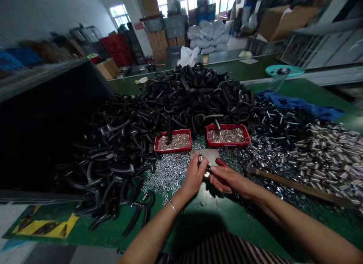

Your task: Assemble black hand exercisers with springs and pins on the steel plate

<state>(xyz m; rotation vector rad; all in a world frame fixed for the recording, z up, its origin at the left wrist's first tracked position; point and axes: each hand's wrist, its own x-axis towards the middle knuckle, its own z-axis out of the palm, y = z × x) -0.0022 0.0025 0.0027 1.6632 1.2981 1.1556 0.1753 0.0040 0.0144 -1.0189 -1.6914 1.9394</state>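
My left hand [195,175] is closed around a small dark part with a coiled or ridged metal piece [200,157] standing up from it. My right hand [227,179] meets it from the right, thumb and finger pinched at the near end of that part. Whether a separate small piece sits in that pinch is too small to tell. Just beyond the right fingers shows a red handle [221,162]; the rest of that tool is hidden. Both hands are over a flat metal plate [214,153] on the green tabletop [208,209].
Two red trays, a left one [173,149] and a right one [229,144], hold small metal pieces. Loose washers [166,171] lie left, a hammer [295,185] and metal cylinders [334,158] right. Black curved parts [187,90] are heaped behind and leftward. A blue cloth [300,105] lies back right.
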